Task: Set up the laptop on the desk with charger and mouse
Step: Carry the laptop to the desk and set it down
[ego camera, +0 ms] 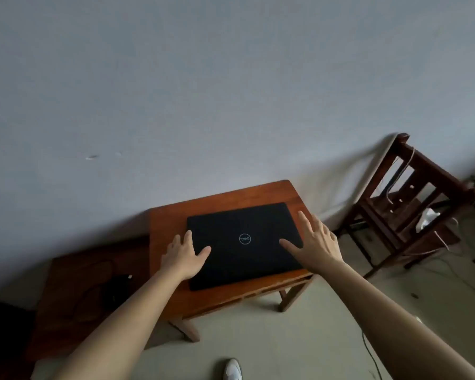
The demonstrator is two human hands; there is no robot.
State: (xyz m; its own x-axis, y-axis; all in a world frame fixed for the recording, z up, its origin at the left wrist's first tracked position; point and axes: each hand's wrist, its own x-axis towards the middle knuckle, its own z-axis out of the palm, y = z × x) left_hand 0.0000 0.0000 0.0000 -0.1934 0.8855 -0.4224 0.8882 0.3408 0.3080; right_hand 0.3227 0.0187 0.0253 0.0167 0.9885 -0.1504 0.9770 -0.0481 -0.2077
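The left hand (185, 253) is lying spread on the left part of the closed black laptop (244, 245), thumb stretched across the lid and the other fingers reaching over its left edge; it is grasping nothing. The right hand (316, 242) is hovering at the laptop's right edge with fingers splayed wide and the thumb pointing in over the lid, also released; whether it is touching the lid I cannot tell. Both bare forearms are reaching in from the bottom of the view.

The laptop is lying flat, lid shut, on a small wooden desk (165, 223) standing against a pale wall (203, 91), its round logo facing up. Just beside the desk, on the left, a lower dark wooden table (66, 292) is carrying a dark cable with a black block (121, 283), dim and hard to make out. To the right, well apart, a dark wooden rack (412, 204) is leaning by the wall with pale cords hanging from it. A white shoe (233, 369) is showing on the floor at the bottom edge
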